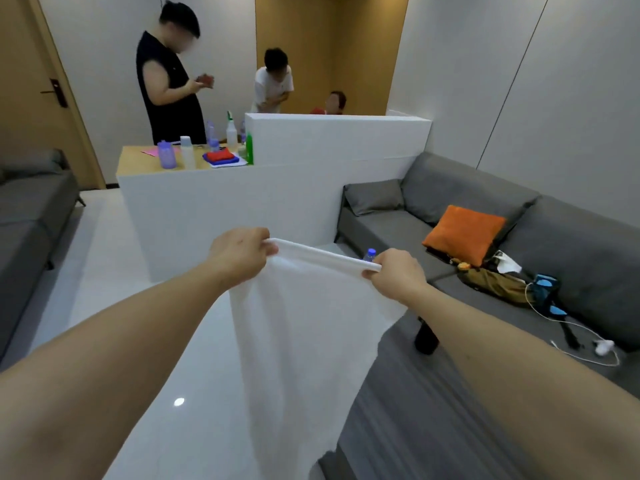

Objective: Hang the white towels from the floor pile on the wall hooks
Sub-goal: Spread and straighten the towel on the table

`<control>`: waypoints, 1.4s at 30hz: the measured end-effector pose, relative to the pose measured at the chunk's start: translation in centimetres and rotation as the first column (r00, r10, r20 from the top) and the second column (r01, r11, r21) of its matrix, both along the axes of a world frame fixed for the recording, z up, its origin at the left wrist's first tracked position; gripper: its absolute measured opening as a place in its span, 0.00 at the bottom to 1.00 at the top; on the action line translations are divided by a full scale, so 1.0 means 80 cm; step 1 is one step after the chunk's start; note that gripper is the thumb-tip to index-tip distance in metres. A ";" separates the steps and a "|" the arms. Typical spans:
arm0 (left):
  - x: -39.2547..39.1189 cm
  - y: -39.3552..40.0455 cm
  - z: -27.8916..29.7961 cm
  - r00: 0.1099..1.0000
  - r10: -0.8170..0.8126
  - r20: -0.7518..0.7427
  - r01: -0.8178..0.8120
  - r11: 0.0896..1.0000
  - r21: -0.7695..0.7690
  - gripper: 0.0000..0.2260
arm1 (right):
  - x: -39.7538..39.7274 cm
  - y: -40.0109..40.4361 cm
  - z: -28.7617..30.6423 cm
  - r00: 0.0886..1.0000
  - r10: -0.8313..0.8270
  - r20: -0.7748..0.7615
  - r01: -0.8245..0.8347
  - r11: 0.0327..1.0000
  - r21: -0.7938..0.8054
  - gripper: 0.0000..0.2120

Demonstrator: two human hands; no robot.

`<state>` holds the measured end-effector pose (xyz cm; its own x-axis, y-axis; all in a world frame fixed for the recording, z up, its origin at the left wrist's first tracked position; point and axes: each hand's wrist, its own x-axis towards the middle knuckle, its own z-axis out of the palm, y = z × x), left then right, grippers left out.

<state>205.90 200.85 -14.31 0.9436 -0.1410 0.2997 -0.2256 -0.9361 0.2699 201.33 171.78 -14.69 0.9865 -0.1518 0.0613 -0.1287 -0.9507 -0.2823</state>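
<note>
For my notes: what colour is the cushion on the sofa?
Orange cushion, clearest in the head view.

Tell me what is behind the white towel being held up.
Behind the white towel, a blue bottle cap peeks over its top edge by the right hand, and a dark bottle shows past its right side. Anything else there is covered.

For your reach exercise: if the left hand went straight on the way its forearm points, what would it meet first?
Probably the white partition. The left hand, gripping the towel, points forward and slightly right at it, with nothing visible between; depth is unclear from one view.
</note>
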 end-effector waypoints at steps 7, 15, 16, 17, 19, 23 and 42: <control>0.113 -0.036 0.096 0.959 0.150 0.242 -0.123 0.985 -0.121 0.05 | 0.135 -0.034 0.103 0.960 -0.014 0.281 0.009 1.000 0.017 0.08; 0.125 -0.112 0.077 0.952 0.219 0.215 -0.187 0.969 -0.161 0.04 | 0.165 -0.126 0.092 0.951 0.079 0.299 -0.079 0.997 -0.012 0.10; 0.118 -0.129 0.062 0.957 0.223 0.187 -0.194 0.968 -0.159 0.03 | 0.161 -0.144 0.077 0.959 0.094 0.267 -0.096 0.995 -0.004 0.10; 0.109 -0.147 0.045 0.960 0.229 0.161 -0.204 0.966 -0.161 0.04 | 0.158 -0.163 0.060 0.964 0.108 0.241 -0.113 0.994 0.006 0.10; 0.087 -0.186 0.008 0.960 0.254 0.113 -0.235 0.958 -0.162 0.04 | 0.152 -0.202 0.022 0.971 0.145 0.188 -0.151 0.988 0.021 0.11; 0.028 -0.276 -0.087 0.943 0.334 0.007 -0.330 0.934 -0.138 0.06 | 0.139 -0.281 -0.068 0.965 0.255 0.063 -0.254 0.967 -0.024 0.12; -0.295 -0.530 -0.351 0.701 0.255 -0.666 -0.241 0.964 0.115 0.06 | -0.131 -0.541 -0.344 0.715 0.326 -0.618 -0.365 0.929 0.068 0.09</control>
<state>182.34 158.47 -42.35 0.8964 0.1285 -0.4243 0.2486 -0.9381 0.2412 190.82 128.50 -42.22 0.7975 0.1919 -0.5719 0.0865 -0.9747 -0.2063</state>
